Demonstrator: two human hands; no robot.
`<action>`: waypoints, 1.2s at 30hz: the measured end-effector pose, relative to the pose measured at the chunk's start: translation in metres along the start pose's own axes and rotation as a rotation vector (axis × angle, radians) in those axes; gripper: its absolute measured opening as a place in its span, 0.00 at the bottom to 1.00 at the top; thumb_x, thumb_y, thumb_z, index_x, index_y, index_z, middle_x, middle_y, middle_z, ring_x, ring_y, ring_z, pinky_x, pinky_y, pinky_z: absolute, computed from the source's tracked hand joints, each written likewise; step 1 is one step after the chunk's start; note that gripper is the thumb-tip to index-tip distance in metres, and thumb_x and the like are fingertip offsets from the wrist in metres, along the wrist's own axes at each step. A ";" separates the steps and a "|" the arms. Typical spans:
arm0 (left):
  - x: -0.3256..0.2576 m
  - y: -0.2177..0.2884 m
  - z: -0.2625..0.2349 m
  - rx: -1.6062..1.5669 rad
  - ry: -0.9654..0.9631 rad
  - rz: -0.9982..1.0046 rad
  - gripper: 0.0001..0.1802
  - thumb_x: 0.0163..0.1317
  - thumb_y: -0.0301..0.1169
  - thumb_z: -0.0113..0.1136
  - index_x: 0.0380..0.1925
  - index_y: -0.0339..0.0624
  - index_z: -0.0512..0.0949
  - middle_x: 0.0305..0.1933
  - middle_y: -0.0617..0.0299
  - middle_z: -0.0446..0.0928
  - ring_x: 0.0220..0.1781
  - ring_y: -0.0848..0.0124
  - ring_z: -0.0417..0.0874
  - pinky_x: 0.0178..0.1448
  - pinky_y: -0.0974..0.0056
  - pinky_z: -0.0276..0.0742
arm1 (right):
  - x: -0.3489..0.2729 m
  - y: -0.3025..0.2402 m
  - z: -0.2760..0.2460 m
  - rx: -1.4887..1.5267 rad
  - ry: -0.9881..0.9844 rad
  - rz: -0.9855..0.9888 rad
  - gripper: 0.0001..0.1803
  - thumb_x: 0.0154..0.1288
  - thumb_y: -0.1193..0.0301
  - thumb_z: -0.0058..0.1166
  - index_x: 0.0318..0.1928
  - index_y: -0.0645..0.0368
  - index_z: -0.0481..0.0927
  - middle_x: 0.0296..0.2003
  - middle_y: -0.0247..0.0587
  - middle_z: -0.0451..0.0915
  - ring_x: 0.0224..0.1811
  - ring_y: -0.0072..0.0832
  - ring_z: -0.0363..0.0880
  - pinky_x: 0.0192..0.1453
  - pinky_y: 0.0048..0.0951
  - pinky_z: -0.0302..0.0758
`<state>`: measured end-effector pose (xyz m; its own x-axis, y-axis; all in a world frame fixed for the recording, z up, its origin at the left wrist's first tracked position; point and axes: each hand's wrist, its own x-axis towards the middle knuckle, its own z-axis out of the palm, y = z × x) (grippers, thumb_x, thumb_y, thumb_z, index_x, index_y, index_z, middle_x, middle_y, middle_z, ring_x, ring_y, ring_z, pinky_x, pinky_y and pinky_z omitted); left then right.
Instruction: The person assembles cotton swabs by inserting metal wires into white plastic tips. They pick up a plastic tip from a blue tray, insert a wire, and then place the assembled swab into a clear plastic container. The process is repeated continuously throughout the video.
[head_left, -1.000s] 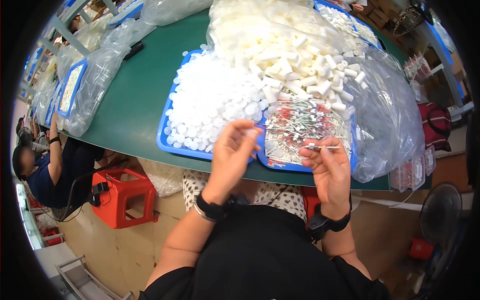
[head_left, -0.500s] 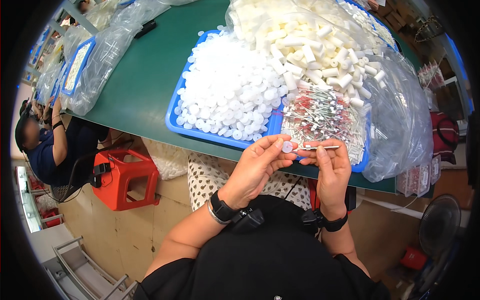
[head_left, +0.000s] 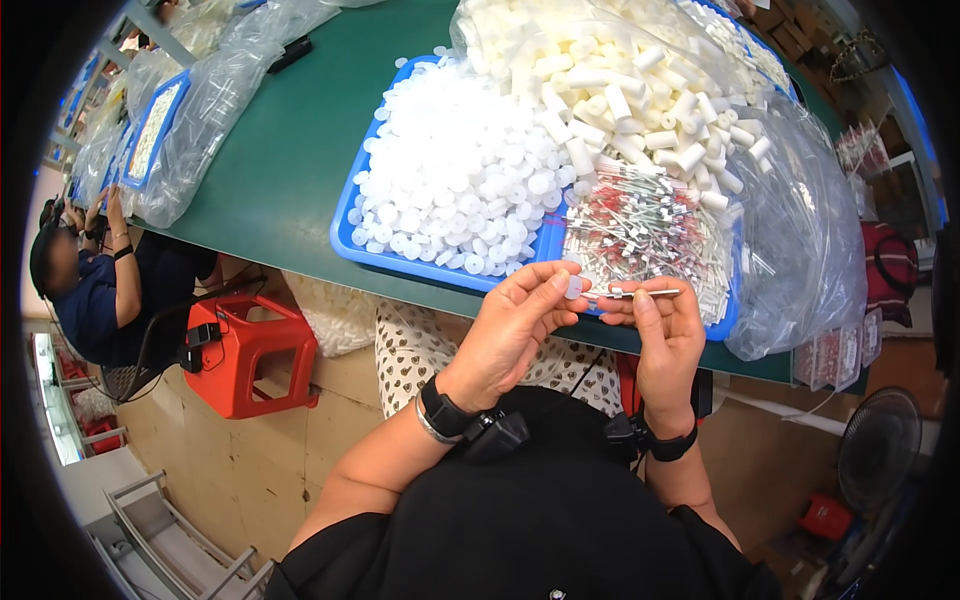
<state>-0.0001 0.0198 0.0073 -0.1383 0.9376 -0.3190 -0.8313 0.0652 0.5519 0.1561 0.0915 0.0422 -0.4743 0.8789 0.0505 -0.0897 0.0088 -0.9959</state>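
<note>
My left hand (head_left: 522, 325) pinches a small translucent white disc (head_left: 573, 288) between thumb and forefinger. Facing it, my right hand (head_left: 660, 335) holds a thin white stick-like piece (head_left: 655, 292) whose end points at the disc. Whether the tip has entered the disc is too small to tell. Both hands are at the front edge of a blue tray. Its left part (head_left: 345, 240) bears a heap of white discs (head_left: 450, 160); its right part carries a pile of thin sticks (head_left: 640, 225) with red, green and white bits.
Cream foam cylinders (head_left: 640, 100) spill from a clear plastic bag (head_left: 790, 230) behind the sticks on the green table (head_left: 270, 170). A red stool (head_left: 250, 355) stands at left, near a seated person (head_left: 95, 280). A fan (head_left: 880, 445) is at lower right.
The disc has turned slightly in my left fingers, and the stick's end lies closer to it. Further left, the other person's hands have moved a little.
</note>
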 end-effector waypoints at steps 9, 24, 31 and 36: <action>0.000 0.000 -0.001 0.056 0.015 -0.011 0.15 0.69 0.31 0.59 0.52 0.35 0.75 0.46 0.59 0.80 0.44 0.76 0.81 0.50 0.71 0.78 | 0.000 0.000 0.002 -0.009 0.010 0.018 0.06 0.72 0.79 0.48 0.46 0.67 0.70 0.43 0.50 0.81 0.43 0.32 0.85 0.46 0.27 0.83; 0.001 0.001 -0.008 -0.001 0.024 -0.019 0.18 0.69 0.34 0.60 0.53 0.33 0.74 0.46 0.61 0.78 0.45 0.77 0.79 0.50 0.73 0.77 | 0.000 -0.004 -0.001 -0.038 0.006 0.195 0.06 0.70 0.77 0.54 0.39 0.65 0.70 0.34 0.51 0.83 0.33 0.29 0.85 0.36 0.25 0.83; 0.003 0.000 -0.012 -0.042 0.007 -0.033 0.18 0.69 0.34 0.59 0.53 0.33 0.74 0.46 0.60 0.78 0.45 0.77 0.79 0.50 0.72 0.77 | -0.004 0.011 -0.003 -0.340 -0.118 -0.092 0.05 0.66 0.81 0.57 0.39 0.66 0.74 0.34 0.44 0.84 0.34 0.26 0.86 0.37 0.24 0.81; 0.004 -0.001 -0.015 -0.044 0.008 -0.034 0.18 0.70 0.33 0.59 0.53 0.33 0.74 0.46 0.60 0.78 0.45 0.76 0.79 0.51 0.72 0.77 | 0.003 0.014 -0.009 -0.674 -0.133 -0.359 0.07 0.62 0.83 0.58 0.40 0.65 0.78 0.32 0.44 0.83 0.31 0.32 0.85 0.34 0.28 0.78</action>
<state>-0.0079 0.0181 -0.0056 -0.1133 0.9325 -0.3430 -0.8584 0.0820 0.5063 0.1616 0.0988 0.0280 -0.6221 0.7030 0.3447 0.2745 0.6081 -0.7449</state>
